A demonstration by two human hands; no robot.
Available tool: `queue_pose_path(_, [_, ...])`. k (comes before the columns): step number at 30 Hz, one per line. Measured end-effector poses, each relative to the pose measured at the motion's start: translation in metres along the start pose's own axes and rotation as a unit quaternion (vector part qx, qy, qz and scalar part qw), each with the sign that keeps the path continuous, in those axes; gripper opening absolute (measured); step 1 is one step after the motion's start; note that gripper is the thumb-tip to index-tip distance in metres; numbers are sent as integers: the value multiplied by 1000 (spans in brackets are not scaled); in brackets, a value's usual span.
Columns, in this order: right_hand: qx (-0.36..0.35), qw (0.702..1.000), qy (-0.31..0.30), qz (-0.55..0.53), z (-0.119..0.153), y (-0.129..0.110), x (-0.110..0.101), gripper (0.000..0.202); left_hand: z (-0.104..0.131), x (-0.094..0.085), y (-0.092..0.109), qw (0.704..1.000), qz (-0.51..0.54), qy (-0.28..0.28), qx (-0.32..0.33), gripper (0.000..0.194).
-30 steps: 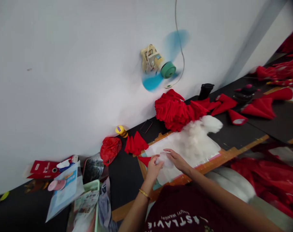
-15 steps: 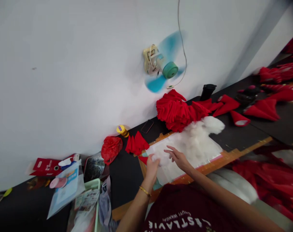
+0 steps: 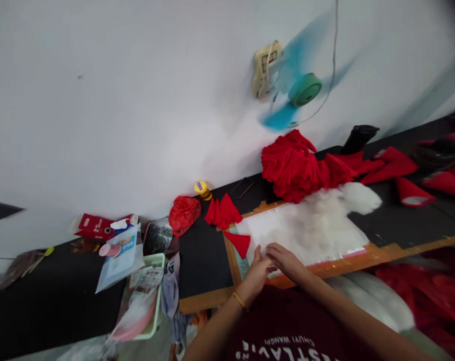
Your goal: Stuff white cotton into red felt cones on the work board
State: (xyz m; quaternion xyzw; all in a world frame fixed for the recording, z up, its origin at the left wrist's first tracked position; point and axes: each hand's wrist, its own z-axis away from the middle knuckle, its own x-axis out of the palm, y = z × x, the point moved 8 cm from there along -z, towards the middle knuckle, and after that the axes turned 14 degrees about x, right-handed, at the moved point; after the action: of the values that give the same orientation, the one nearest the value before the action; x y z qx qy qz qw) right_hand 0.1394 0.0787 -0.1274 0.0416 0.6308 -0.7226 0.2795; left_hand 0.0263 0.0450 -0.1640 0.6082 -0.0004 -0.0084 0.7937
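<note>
My left hand (image 3: 258, 271) and my right hand (image 3: 285, 259) meet over the near left part of a white sheet (image 3: 265, 225). The fingers of both are curled together, and whatever lies between them is hidden. A single red cone-shaped cloth piece (image 3: 239, 243) lies flat just left of my left hand. Fluffy white stuffing (image 3: 321, 220) is heaped on the sheet to the right of my hands. Behind it is a big pile of red cloth pieces (image 3: 293, 165). A smaller stack of red pieces (image 3: 223, 211) lies at the back left.
A phone (image 3: 242, 187), a yellow-lidded jar (image 3: 203, 190) and a red plastic bag (image 3: 184, 215) stand along the wall. A green basket (image 3: 160, 260) is at the left. A spinning fan (image 3: 304, 89) hangs on the wall. More red cones (image 3: 413, 192) lie at the right.
My hands have come together from apart; the right hand's spread fingers have curled in. The red cone beside my left hand is now in full view. The camera view has shifted left.
</note>
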Motion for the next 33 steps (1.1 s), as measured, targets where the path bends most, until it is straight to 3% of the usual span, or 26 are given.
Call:
queue_pose_path(3, [139, 987, 53, -61, 1, 40, -16, 18, -3, -26, -5, 978, -204, -23, 36, 50])
queue_pose_path(6, [283, 936, 108, -178, 15, 75, -30, 24, -18, -49, -1, 882, -455, -36, 114, 47])
queue_pose_path(9, [316, 906, 119, -254, 30, 84, -33, 28, -30, -52, -18, 798, -582, -89, 129, 57])
queue_pose_path(11, [323, 905, 111, -255, 38, 85, -32, 29, -33, -48, -30, 770, -612, -109, 142, 62])
queue_pose_path(13, [324, 909, 102, -243, 43, 85, -31, 30, -32, -44, -34, 762, -619, -103, 157, 64])
queue_pose_path(16, [327, 902, 99, -263, 45, 86, -32, 30, -31, -44, -24, 790, -580, -57, 188, 62])
queue_pose_path(21, [324, 876, 64, -353, 26, 65, -26, 31, -40, -78, 10, 915, -328, 103, 212, 36])
queue_pose_path(24, [290, 879, 20, -378, 6, 38, -11, 30, -45, -89, 19, 931, -272, 133, 203, 28])
queue_pose_path(27, [252, 887, 14, -387, -11, 18, 3, 29, -41, -84, 24, 945, -225, 131, 200, 27])
queue_pose_path(33, [134, 956, 158, -206, -25, 1, -10, 22, -20, -54, 36, 964, -145, 114, 193, 33])
